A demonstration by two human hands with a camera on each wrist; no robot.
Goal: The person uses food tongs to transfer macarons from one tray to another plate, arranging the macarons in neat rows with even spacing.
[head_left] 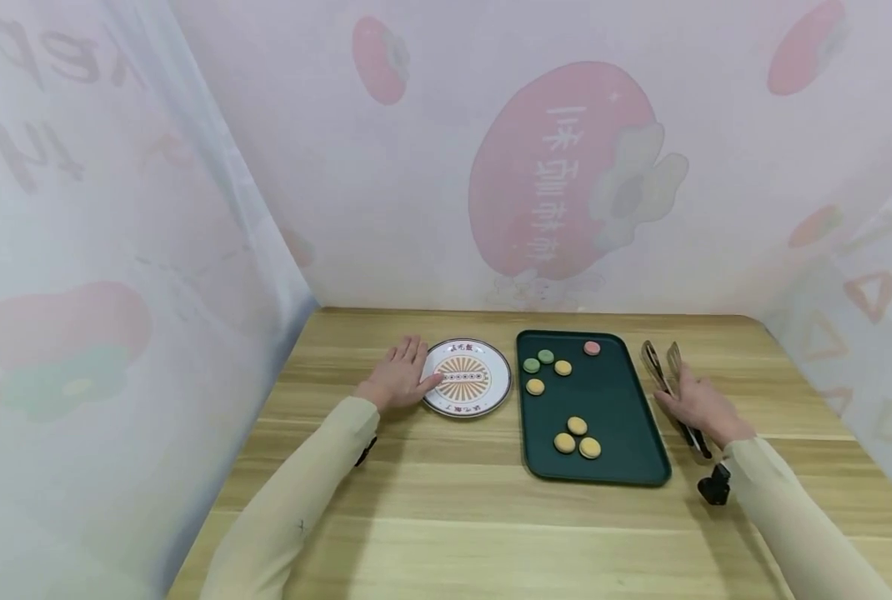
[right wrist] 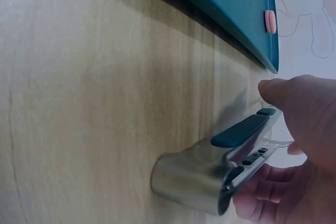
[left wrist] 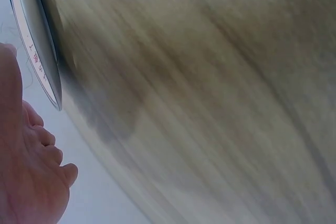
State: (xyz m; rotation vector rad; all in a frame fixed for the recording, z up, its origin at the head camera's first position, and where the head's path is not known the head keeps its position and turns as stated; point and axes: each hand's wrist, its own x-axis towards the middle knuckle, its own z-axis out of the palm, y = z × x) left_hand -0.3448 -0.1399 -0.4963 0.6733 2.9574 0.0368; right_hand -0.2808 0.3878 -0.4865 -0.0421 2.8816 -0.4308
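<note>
A round plate with a sunburst pattern lies on the table. My left hand is at its left side, fingers straight and thumb reaching over the rim. In the left wrist view the left hand shows beside the plate's edge. To the right, metal tongs with dark grip pads lie beside the tray. My right hand holds them around the middle. In the right wrist view, the tongs run between the right hand's thumb and curled fingers, their rounded end toward the camera.
Between the hands lies a dark green tray. It bears several yellow macarons, two green macarons and a pink macaron. Printed cloth walls stand behind and beside the wooden table.
</note>
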